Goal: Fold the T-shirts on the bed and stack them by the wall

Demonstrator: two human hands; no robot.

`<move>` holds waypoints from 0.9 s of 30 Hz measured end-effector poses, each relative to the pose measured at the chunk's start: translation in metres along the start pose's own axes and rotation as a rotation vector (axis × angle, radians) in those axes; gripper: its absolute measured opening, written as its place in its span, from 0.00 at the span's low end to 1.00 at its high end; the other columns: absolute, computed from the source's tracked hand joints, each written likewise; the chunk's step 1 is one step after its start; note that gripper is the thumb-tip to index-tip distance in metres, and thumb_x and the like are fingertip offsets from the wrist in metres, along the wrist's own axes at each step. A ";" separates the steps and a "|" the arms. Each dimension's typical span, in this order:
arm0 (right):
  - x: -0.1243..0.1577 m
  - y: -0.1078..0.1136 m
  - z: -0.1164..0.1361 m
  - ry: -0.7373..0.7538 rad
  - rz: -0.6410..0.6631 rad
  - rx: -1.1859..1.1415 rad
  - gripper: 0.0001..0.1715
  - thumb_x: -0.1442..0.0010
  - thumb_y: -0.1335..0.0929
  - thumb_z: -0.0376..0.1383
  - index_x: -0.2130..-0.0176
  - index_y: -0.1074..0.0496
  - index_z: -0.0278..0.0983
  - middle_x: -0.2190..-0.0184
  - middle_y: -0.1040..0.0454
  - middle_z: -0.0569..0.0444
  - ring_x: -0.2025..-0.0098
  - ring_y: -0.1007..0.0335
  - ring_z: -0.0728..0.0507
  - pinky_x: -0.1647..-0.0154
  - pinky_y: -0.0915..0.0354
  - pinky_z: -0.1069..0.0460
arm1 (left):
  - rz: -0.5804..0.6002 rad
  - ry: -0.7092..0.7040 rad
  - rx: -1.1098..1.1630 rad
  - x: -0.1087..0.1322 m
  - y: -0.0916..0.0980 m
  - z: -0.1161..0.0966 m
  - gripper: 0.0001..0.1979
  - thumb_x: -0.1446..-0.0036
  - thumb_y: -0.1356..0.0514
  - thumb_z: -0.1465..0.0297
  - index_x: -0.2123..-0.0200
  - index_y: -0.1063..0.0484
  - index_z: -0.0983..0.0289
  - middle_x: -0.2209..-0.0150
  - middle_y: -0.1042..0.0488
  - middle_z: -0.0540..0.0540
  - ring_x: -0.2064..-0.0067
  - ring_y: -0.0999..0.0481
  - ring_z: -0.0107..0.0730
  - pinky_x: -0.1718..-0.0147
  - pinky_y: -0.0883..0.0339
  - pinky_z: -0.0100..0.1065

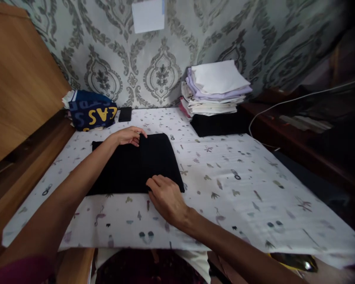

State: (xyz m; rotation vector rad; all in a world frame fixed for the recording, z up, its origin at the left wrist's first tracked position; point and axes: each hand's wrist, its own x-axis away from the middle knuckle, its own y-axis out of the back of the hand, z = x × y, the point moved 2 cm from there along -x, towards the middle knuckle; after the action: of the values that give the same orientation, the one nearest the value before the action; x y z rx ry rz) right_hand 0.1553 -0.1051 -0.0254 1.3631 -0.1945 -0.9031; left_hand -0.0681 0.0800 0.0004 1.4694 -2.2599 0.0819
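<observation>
A folded black cloth (121,167) lies flat on the white printed sheet, with one layer turned over on its right part. At the cloth's far edge, my left hand (130,136) has its fingers closed on the edge of that turned layer. Down at the near edge, my right hand (167,197) curls its fingers around the same layer; its fingertips are partly hidden. What kind of garment the cloth is cannot be made out.
A stack of folded clothes (215,85) stands at the back right, behind another folded black cloth (220,124). Dark blue folded clothes with yellow letters (91,110) and a black phone-like object (125,114) lie back left. A white cable (272,106) hangs at the right.
</observation>
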 end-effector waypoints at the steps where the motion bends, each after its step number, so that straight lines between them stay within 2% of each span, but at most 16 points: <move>1: 0.000 -0.001 0.000 0.004 0.003 0.007 0.11 0.42 0.35 0.22 0.65 0.29 0.37 0.69 0.26 0.53 0.66 0.32 0.45 0.65 0.40 0.50 | 0.007 -0.010 0.033 0.001 -0.001 0.003 0.11 0.51 0.37 0.76 0.61 0.23 0.64 0.74 0.27 0.50 0.74 0.26 0.25 0.70 0.29 0.30; 4: 0.000 0.001 -0.001 0.014 -0.020 -0.005 0.11 0.42 0.35 0.22 0.64 0.29 0.36 0.68 0.27 0.53 0.66 0.33 0.45 0.65 0.40 0.51 | 0.016 -0.044 0.065 0.005 -0.004 0.002 0.12 0.46 0.34 0.67 0.58 0.23 0.64 0.67 0.25 0.52 0.74 0.25 0.24 0.75 0.33 0.27; 6: -0.002 0.004 -0.001 0.022 -0.048 -0.020 0.12 0.42 0.36 0.22 0.64 0.29 0.36 0.68 0.27 0.53 0.65 0.33 0.45 0.65 0.40 0.51 | -0.029 -0.048 0.043 0.006 -0.006 0.000 0.13 0.47 0.32 0.65 0.59 0.23 0.64 0.67 0.26 0.52 0.75 0.25 0.24 0.79 0.38 0.26; 8: -0.005 0.005 0.001 0.022 -0.082 -0.037 0.11 0.41 0.36 0.22 0.64 0.30 0.36 0.68 0.28 0.53 0.65 0.33 0.45 0.66 0.39 0.51 | -0.096 -0.036 0.033 0.006 -0.007 -0.001 0.11 0.49 0.30 0.70 0.61 0.25 0.64 0.70 0.28 0.50 0.77 0.27 0.23 0.81 0.43 0.25; 12: -0.010 -0.002 0.009 0.029 -0.090 -0.044 0.11 0.40 0.37 0.23 0.63 0.29 0.36 0.67 0.28 0.53 0.65 0.34 0.45 0.65 0.38 0.51 | -0.230 0.010 0.027 0.005 -0.009 0.003 0.08 0.47 0.36 0.79 0.64 0.28 0.63 0.78 0.35 0.47 0.80 0.33 0.21 0.82 0.53 0.24; 16: -0.011 -0.011 0.013 0.059 0.050 0.016 0.10 0.40 0.35 0.22 0.64 0.29 0.36 0.66 0.28 0.51 0.64 0.34 0.44 0.65 0.38 0.50 | -0.347 0.044 -0.162 0.011 -0.013 0.008 0.09 0.46 0.39 0.82 0.65 0.29 0.63 0.78 0.38 0.46 0.81 0.36 0.21 0.82 0.52 0.26; 19: -0.010 -0.009 0.012 0.064 0.116 -0.017 0.09 0.38 0.35 0.24 0.61 0.28 0.35 0.64 0.27 0.50 0.61 0.33 0.44 0.63 0.36 0.50 | -0.394 -0.020 -0.343 0.014 -0.017 0.008 0.10 0.47 0.40 0.82 0.64 0.29 0.63 0.76 0.37 0.46 0.79 0.35 0.22 0.80 0.50 0.26; 21: -0.008 -0.006 0.012 0.074 0.125 -0.043 0.09 0.36 0.36 0.25 0.61 0.27 0.35 0.64 0.26 0.51 0.61 0.33 0.44 0.61 0.36 0.50 | -0.426 -0.060 -0.416 0.015 -0.018 0.008 0.10 0.48 0.40 0.81 0.63 0.28 0.63 0.74 0.35 0.47 0.78 0.35 0.23 0.78 0.46 0.27; 25: -0.008 -0.003 0.016 0.070 0.088 -0.067 0.10 0.34 0.36 0.25 0.61 0.26 0.35 0.65 0.26 0.51 0.61 0.33 0.44 0.61 0.35 0.50 | -0.480 -0.095 -0.393 0.014 -0.012 0.011 0.12 0.47 0.42 0.78 0.60 0.27 0.61 0.75 0.37 0.48 0.76 0.34 0.28 0.76 0.44 0.29; 27: -0.009 -0.003 0.018 0.067 0.096 -0.061 0.10 0.35 0.36 0.25 0.61 0.26 0.35 0.64 0.26 0.50 0.61 0.32 0.44 0.61 0.35 0.50 | -0.481 -0.121 -0.504 0.017 -0.009 0.013 0.11 0.48 0.41 0.77 0.61 0.26 0.61 0.75 0.36 0.49 0.73 0.32 0.31 0.73 0.41 0.31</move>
State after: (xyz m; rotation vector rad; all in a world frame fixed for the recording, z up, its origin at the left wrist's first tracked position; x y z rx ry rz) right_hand 0.1366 -0.1126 -0.0204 1.3148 -0.1781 -0.7763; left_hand -0.0695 0.0579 -0.0061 1.6977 -1.7608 -0.6843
